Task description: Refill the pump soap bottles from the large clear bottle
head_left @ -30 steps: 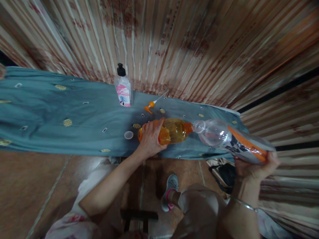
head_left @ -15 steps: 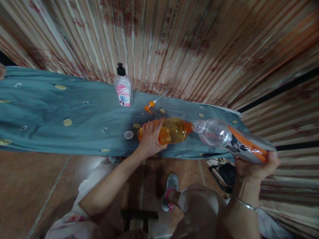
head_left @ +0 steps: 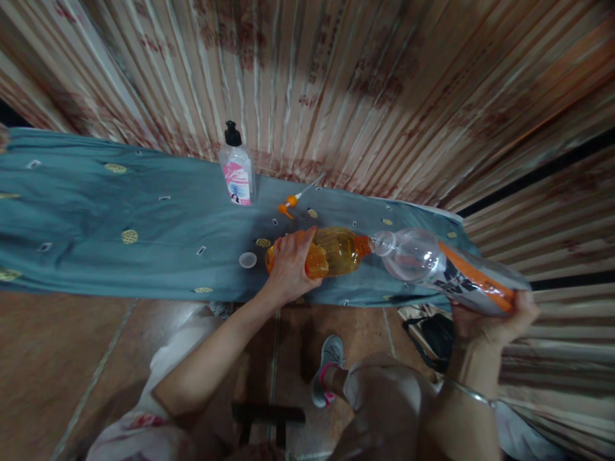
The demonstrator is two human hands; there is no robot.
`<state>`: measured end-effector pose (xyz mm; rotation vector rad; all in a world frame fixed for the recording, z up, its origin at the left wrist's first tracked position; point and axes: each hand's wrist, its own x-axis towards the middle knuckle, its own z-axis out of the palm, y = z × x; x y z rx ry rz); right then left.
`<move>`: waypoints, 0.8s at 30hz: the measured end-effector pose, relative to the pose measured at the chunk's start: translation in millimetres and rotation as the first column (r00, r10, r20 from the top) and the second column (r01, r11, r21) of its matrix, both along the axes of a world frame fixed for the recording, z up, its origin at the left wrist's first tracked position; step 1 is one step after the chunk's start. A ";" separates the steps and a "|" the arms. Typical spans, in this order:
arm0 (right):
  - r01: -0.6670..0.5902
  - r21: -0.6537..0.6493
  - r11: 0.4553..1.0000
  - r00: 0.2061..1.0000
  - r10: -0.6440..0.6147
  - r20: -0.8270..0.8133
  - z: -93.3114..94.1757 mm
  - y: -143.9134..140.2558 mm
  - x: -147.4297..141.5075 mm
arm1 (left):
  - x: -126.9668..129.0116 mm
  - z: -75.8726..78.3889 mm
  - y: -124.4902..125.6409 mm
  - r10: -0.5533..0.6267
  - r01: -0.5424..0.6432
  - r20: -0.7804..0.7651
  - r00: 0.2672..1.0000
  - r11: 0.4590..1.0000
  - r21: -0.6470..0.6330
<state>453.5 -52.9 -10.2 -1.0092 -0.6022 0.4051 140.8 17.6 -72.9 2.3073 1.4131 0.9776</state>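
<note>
My left hand [head_left: 292, 267] is wrapped round an orange see-through bottle [head_left: 339, 251], tipped on its side with the neck pointing right. Gripped in my right hand [head_left: 500, 320] is a larger clear bottle [head_left: 418, 256] with an orange and grey label, tilted so its mouth points left. The two mouths meet, or nearly so; whether liquid passes between them I cannot tell. Behind the orange bottle lies an orange pump head [head_left: 289, 205] with a thin clear tube. A small white round cap [head_left: 247, 260] rests left of my left hand.
A clear bottle with a black pump top and pink label [head_left: 239, 176] stands at the back of the teal cloth-covered table [head_left: 163, 234]. Pleated curtains [head_left: 307, 77] hang close behind it. A dark stool [head_left: 269, 413] and a black bag [head_left: 435, 339] are below.
</note>
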 end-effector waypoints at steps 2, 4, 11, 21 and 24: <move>0.001 0.003 1.000 1.000 -0.001 0.012 0.8 0.0 -1.0 | -0.1 -0.3 0.2 -0.003 0.003 0.003 1.000 1.000 0.004; 0.002 0.000 1.000 1.000 -0.002 0.010 1.6 -0.1 -2.2 | -0.1 -0.4 0.4 -0.002 0.002 0.000 1.000 1.000 0.009; -0.004 -0.001 1.000 1.000 0.004 -0.009 3.1 0.0 -4.5 | -0.2 -0.7 0.4 -0.002 0.002 -0.011 1.000 1.000 0.009; -0.005 0.017 1.000 1.000 0.005 -0.003 4.0 0.8 -5.9 | -0.2 1.0 0.0 0.000 0.000 -0.015 1.000 1.000 0.002; 0.002 0.010 1.000 1.000 -0.002 -0.010 3.4 0.2 -4.9 | 0.0 1.8 -0.2 0.002 -0.002 -0.020 1.000 1.000 -0.001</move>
